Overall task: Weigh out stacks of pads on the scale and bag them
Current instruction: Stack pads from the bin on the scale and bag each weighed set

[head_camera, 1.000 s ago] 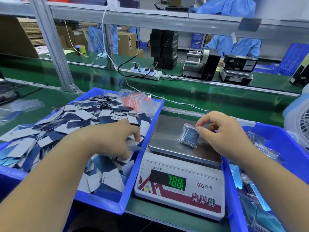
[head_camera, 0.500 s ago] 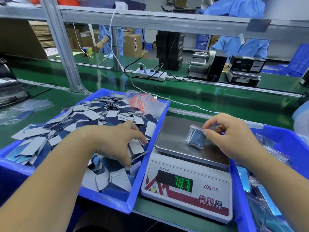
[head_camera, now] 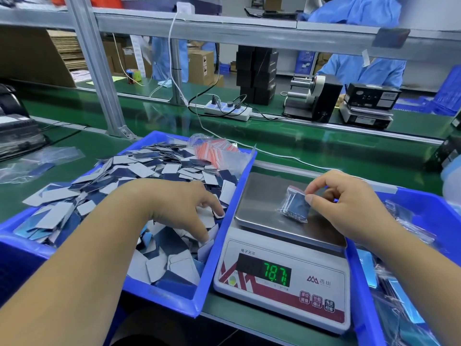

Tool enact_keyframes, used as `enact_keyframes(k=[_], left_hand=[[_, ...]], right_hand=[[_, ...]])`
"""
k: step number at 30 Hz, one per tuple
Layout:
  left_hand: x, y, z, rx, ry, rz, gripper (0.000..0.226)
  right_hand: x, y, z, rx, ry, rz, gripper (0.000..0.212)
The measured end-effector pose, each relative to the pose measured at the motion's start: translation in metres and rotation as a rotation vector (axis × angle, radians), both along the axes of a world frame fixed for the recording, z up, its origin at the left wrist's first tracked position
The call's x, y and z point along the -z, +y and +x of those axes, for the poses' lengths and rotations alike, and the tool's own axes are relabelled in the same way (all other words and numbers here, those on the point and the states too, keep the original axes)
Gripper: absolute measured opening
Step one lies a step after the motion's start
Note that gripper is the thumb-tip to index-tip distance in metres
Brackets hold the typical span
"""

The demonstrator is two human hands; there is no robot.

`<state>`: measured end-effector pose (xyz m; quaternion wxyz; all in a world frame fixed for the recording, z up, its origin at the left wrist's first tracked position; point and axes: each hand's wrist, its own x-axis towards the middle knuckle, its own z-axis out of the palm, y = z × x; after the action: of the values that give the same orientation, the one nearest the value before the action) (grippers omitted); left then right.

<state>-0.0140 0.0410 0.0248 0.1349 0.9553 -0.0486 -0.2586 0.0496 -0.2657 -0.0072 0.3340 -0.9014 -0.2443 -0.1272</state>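
A blue bin [head_camera: 225,236] at left holds a heap of loose blue and white pads [head_camera: 139,171]. My left hand [head_camera: 182,208] rests on the heap near the bin's right wall, fingertips spread down onto the pads; its thumb is hidden. The white scale [head_camera: 321,280] stands between two bins and its display reads 78.7. On the steel plate [head_camera: 259,196] lies a small clear bag of pads [head_camera: 294,207]. My right hand [head_camera: 349,206] pinches the bag's upper right edge between thumb and forefinger.
A bundle of empty zip bags with red strips [head_camera: 215,152] lies at the back of the left bin. A second blue bin [head_camera: 359,283] at right holds filled bags. Beyond run a green conveyor [head_camera: 311,146], a power strip [head_camera: 228,111] and a metal post [head_camera: 97,71].
The display dropped slightly to 78.7. My left hand spread its fingers and shifted a little on the heap. My right hand kept its pinch on the bag.
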Motion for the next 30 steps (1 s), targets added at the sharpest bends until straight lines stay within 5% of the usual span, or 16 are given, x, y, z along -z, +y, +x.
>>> enact_keyframes(k=[11,15,30], left_hand=[[-0.004,-0.023,0.008,0.015,0.015,0.319,0.060],[-0.002,-0.027,0.010,0.011,-0.006,0.348,0.043],[-0.002,-0.006,0.011,-0.062,-0.088,0.068,0.027]], right_hand=[[-0.001,-0.001,-0.001,-0.013,0.016,0.000,0.019],[-0.003,-0.001,-0.002,-0.025,0.021,0.001,0.019],[-0.002,-0.001,-0.002,-0.015,0.048,-0.006,0.018]])
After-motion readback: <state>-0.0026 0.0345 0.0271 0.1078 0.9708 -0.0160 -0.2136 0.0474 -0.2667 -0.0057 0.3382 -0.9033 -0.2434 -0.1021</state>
